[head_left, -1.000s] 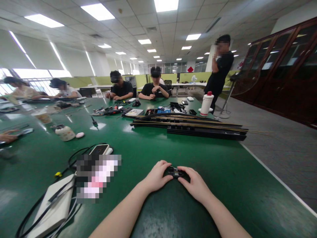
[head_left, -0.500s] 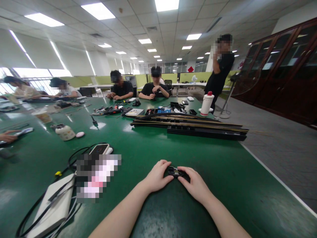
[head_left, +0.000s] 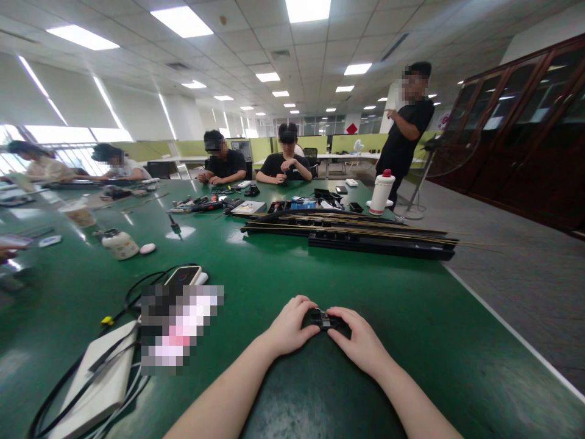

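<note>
A small black part with some metal-looking bits on it (head_left: 325,319) is held between my two hands, low over the green table (head_left: 393,292). My left hand (head_left: 292,326) grips its left end between thumb and fingers. On the right end, the thumb and fingers of my right hand (head_left: 359,338) are closed in the same way. The fingertips cover both ends of the part, and its exact kind is too small to make out.
Long black rails with thin brass-coloured rods (head_left: 365,235) lie across the table ahead. A white bottle (head_left: 382,194) stands behind them. To my left are a jar (head_left: 119,244), a phone (head_left: 183,276) and a white box with cables (head_left: 98,372). Several people sit around; one person (head_left: 406,128) stands.
The black part has turned slightly between my fingers; my hands have barely moved. The standing person's arm has come down, and another person's hand at far left has drawn back.
</note>
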### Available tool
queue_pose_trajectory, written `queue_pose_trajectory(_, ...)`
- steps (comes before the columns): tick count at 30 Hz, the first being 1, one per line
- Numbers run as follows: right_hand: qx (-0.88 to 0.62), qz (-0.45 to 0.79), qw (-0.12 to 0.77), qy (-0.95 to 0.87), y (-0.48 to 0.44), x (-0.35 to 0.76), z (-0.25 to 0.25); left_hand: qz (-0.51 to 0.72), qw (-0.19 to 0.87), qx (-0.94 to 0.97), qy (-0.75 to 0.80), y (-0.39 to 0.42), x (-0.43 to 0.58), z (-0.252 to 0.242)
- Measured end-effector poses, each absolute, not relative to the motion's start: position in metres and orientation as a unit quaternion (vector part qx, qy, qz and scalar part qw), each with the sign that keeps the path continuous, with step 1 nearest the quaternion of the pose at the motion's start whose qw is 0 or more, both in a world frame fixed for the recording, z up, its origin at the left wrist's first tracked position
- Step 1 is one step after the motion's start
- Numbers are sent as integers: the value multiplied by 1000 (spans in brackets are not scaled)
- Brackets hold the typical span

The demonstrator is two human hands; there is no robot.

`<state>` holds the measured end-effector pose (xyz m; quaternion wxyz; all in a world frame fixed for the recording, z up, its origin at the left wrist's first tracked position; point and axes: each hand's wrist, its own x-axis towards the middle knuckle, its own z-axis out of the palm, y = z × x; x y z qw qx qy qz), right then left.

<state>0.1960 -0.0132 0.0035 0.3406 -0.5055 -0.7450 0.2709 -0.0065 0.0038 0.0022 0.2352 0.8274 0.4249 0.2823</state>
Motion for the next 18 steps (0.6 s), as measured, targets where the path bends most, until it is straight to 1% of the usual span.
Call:
queue_pose_trajectory(10, -499, 252, 327, -762, -12, 196, 0, 275, 219, 836, 421, 6, -7, -2)
queue_pose_trajectory(18, -498, 252, 336, -758, -12, 195, 1, 255, 220, 839, 427, 5, -7, 0)
